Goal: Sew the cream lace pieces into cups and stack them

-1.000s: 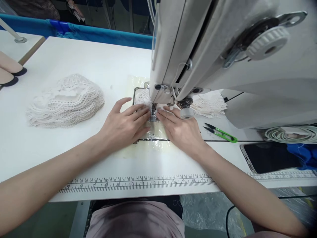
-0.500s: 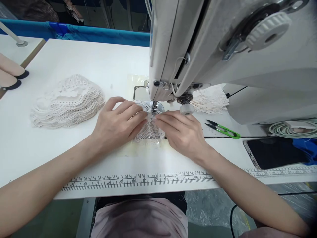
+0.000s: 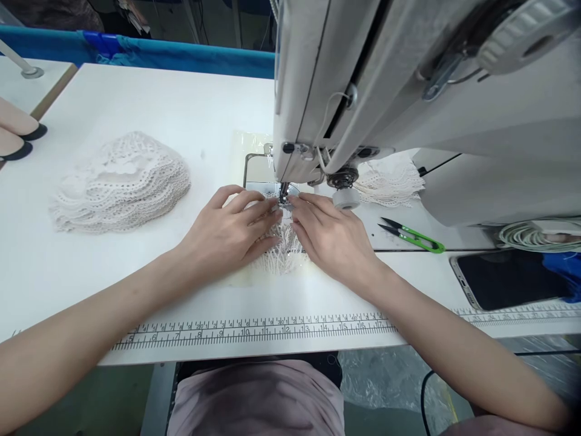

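A piece of white lace (image 3: 282, 247) lies under the needle and presser foot (image 3: 284, 192) of the sewing machine (image 3: 313, 91). Its near end is bunched into folds on the table. My left hand (image 3: 231, 227) grips the lace's left side, fingertips close to the presser foot. On the other side my right hand (image 3: 333, 239) holds the lace, fingers bent and pressed down just right of the foot. Both hands partly cover the lace, so its edge between the fingertips is hidden.
A stack of white lace pieces (image 3: 122, 184) lies on the left, and more lace (image 3: 390, 180) sits behind the needle area. Green-handled thread snips (image 3: 412, 235), a phone (image 3: 508, 280) and coiled cord (image 3: 540, 235) lie to the right. A ruler strip (image 3: 263, 330) runs along the front edge.
My left hand has shifted slightly right and down, and my right fingertips are a little farther up beside the foot. The lace between my hands has become more bunched.
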### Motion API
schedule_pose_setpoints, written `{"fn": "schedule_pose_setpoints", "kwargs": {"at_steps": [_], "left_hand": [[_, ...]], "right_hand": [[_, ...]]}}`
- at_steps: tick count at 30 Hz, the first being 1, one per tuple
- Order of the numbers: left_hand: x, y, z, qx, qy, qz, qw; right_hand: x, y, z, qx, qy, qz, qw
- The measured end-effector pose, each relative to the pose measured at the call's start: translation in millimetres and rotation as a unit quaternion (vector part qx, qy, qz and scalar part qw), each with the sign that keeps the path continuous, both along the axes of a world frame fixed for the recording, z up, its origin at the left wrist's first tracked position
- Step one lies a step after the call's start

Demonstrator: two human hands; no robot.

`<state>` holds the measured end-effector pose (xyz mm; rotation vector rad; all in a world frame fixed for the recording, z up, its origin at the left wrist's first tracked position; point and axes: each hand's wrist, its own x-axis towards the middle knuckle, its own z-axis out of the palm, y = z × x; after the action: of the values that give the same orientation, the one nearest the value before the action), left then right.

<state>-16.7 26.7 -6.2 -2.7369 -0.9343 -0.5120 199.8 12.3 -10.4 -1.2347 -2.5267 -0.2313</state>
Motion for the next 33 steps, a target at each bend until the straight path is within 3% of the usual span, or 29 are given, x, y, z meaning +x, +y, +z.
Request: {"fn": "schedule_pose_setpoints", "kwargs": {"at_steps": [22,33], "left_hand": [[6.5,-5.5,1.4,0.000,-0.013,0.019,1.000],[6.0,-4.5,0.0,0.041,-0.009,0.017,0.999]], "right_hand": [[0.6,7.3,-3.1,0.019,0.007,-0.001,1.000],[3.5,7.7,-4.5,0.056,0.004,0.007,0.998]]}}
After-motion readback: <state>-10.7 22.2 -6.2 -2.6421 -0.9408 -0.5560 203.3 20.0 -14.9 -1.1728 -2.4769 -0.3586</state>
